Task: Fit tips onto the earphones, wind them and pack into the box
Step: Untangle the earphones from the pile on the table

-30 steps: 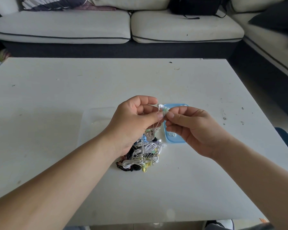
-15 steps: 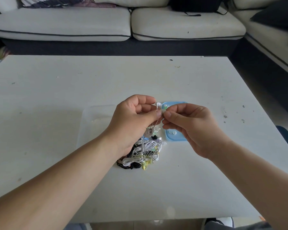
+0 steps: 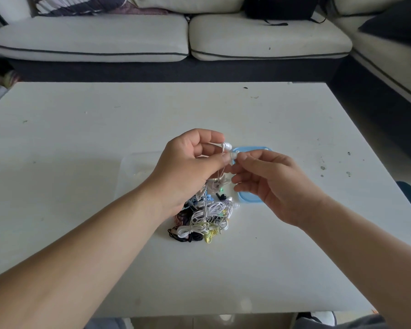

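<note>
Left hand (image 3: 188, 162) steadies an earbud (image 3: 227, 146) while right hand (image 3: 271, 186) works on a tip (image 3: 234, 155)

Head view: the left hand is closed in a pinch, thumb and forefinger gripping the thin white cord just under the earbud, so the smooth, rounded white bud stands clear above the knuckles. The right hand meets it, thumb and forefinger nipping a small pale piece that I take for the soft tip; its other fingers hang loosely curled. Both hands are raised off the table (image 3: 81, 138), likely so the cord hangs free and the small parts can be lined up by eye. Fitting looks to be the step in hand; winding and packing are not yet done. Below lies a tangled pile of earphones (image 3: 204, 217), thin glossy cords in white, black, yellow and blue. A shallow blue lid (image 3: 248, 199) with rounded corners sits just beside the pile, partly behind the right hand. A clear box (image 3: 138, 167), faint against the pale, scuffed table, sits behind the left hand, within easy reach for packing
</note>
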`<state>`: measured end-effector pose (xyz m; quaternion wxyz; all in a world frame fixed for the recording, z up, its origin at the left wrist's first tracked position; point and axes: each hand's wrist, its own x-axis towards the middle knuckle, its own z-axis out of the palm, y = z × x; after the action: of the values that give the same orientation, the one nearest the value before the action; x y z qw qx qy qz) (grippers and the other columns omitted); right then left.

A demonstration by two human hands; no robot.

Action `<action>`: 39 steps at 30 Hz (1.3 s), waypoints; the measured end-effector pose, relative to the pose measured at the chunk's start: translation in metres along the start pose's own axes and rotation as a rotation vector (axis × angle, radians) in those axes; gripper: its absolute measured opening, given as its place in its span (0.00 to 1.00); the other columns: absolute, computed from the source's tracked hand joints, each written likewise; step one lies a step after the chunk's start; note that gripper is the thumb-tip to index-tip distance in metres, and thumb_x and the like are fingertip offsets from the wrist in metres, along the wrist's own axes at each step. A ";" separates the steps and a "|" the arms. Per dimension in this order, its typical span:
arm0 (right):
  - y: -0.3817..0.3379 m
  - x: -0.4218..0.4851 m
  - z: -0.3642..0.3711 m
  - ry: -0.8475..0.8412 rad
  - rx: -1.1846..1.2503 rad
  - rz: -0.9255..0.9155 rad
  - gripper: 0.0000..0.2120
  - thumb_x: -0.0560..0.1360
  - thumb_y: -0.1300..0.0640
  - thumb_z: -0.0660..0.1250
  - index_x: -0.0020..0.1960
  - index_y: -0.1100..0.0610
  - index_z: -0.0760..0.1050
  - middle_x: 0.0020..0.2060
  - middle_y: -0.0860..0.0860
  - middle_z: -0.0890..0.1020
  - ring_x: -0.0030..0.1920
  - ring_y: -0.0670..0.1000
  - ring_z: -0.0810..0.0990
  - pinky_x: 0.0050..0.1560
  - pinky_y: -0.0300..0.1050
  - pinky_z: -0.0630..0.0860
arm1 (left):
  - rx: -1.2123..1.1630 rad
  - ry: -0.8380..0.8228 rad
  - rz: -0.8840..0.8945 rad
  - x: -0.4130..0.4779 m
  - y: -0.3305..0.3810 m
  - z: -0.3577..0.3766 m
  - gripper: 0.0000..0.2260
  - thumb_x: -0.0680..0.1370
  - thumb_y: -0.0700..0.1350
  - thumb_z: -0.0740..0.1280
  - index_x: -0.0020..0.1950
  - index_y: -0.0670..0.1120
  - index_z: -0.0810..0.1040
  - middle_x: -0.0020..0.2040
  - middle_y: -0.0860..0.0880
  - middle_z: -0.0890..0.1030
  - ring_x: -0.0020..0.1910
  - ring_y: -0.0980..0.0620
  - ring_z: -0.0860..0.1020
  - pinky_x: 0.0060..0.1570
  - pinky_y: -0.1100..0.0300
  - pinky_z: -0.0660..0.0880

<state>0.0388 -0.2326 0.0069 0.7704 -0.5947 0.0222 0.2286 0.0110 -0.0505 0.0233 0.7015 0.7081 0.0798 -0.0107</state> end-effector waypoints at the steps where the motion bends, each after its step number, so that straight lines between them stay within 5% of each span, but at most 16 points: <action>1: -0.001 0.000 0.001 0.012 -0.011 0.011 0.08 0.75 0.58 0.72 0.48 0.64 0.81 0.44 0.61 0.83 0.39 0.55 0.81 0.40 0.46 0.81 | 0.023 -0.002 0.013 -0.001 0.003 -0.003 0.13 0.75 0.37 0.77 0.57 0.48 0.83 0.46 0.48 0.87 0.44 0.45 0.86 0.51 0.50 0.83; 6: 0.004 0.001 0.024 -0.022 -0.145 0.053 0.12 0.79 0.56 0.71 0.53 0.67 0.80 0.43 0.60 0.84 0.40 0.56 0.81 0.41 0.49 0.78 | 0.234 0.078 0.162 -0.008 0.024 -0.036 0.10 0.77 0.39 0.75 0.56 0.50 0.82 0.46 0.49 0.85 0.35 0.50 0.83 0.40 0.54 0.82; 10: 0.016 0.000 0.055 -0.088 -0.290 0.062 0.12 0.79 0.57 0.72 0.51 0.67 0.81 0.42 0.59 0.85 0.40 0.55 0.82 0.40 0.49 0.79 | 0.650 0.100 0.258 -0.014 0.019 -0.076 0.09 0.78 0.43 0.74 0.56 0.53 0.81 0.46 0.54 0.82 0.36 0.51 0.81 0.42 0.62 0.78; 14: 0.020 0.001 0.074 -0.053 -0.355 0.054 0.07 0.79 0.59 0.71 0.54 0.62 0.82 0.40 0.58 0.86 0.38 0.54 0.82 0.41 0.51 0.80 | 0.962 0.039 0.108 -0.012 -0.010 -0.099 0.09 0.79 0.41 0.70 0.57 0.53 0.80 0.47 0.55 0.81 0.40 0.54 0.79 0.39 0.61 0.74; 18: 0.017 0.005 0.073 0.065 -0.362 0.050 0.08 0.80 0.61 0.68 0.59 0.57 0.78 0.40 0.57 0.86 0.37 0.54 0.83 0.39 0.49 0.81 | 1.230 -0.120 -0.044 -0.012 -0.033 -0.110 0.11 0.78 0.43 0.69 0.59 0.54 0.79 0.51 0.54 0.82 0.47 0.49 0.80 0.48 0.56 0.78; 25: 0.020 0.004 0.053 0.048 -0.677 0.021 0.05 0.79 0.59 0.68 0.49 0.58 0.82 0.37 0.55 0.86 0.34 0.50 0.82 0.41 0.51 0.83 | 1.308 -0.286 -0.165 -0.015 -0.020 -0.103 0.13 0.80 0.46 0.65 0.63 0.53 0.80 0.60 0.52 0.80 0.54 0.48 0.81 0.57 0.54 0.80; 29: 0.021 -0.001 0.044 -0.049 -0.914 0.065 0.09 0.79 0.56 0.69 0.44 0.60 0.81 0.35 0.54 0.85 0.31 0.49 0.81 0.36 0.47 0.81 | 1.325 -0.293 -0.153 -0.015 -0.014 -0.088 0.04 0.79 0.46 0.66 0.48 0.53 0.79 0.49 0.53 0.81 0.45 0.49 0.81 0.41 0.58 0.79; 33: 0.031 -0.009 0.042 -0.237 -1.049 0.158 0.10 0.74 0.51 0.75 0.40 0.56 0.80 0.36 0.54 0.86 0.33 0.51 0.84 0.36 0.47 0.82 | 1.399 -0.418 -0.262 -0.015 -0.027 -0.078 0.10 0.81 0.43 0.62 0.41 0.51 0.75 0.43 0.51 0.79 0.39 0.50 0.76 0.32 0.62 0.66; 36: 0.043 -0.014 0.048 -0.238 -1.186 0.042 0.10 0.68 0.49 0.80 0.41 0.51 0.80 0.36 0.47 0.84 0.35 0.46 0.81 0.38 0.38 0.79 | 1.412 -0.334 -0.179 -0.015 -0.028 -0.079 0.10 0.80 0.42 0.62 0.40 0.51 0.76 0.44 0.50 0.80 0.44 0.47 0.78 0.34 0.61 0.67; 39: 0.055 -0.017 0.055 -0.185 -1.408 -0.082 0.10 0.68 0.44 0.77 0.44 0.46 0.79 0.39 0.42 0.79 0.42 0.48 0.80 0.45 0.44 0.80 | 1.356 -0.182 -0.006 -0.019 -0.024 -0.078 0.09 0.78 0.42 0.62 0.39 0.50 0.76 0.42 0.51 0.80 0.44 0.47 0.79 0.37 0.60 0.72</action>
<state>-0.0105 -0.1771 -0.0215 0.2100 -0.9298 -0.2184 0.2091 -0.0184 0.0253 0.0031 0.1067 0.9870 -0.0017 -0.1200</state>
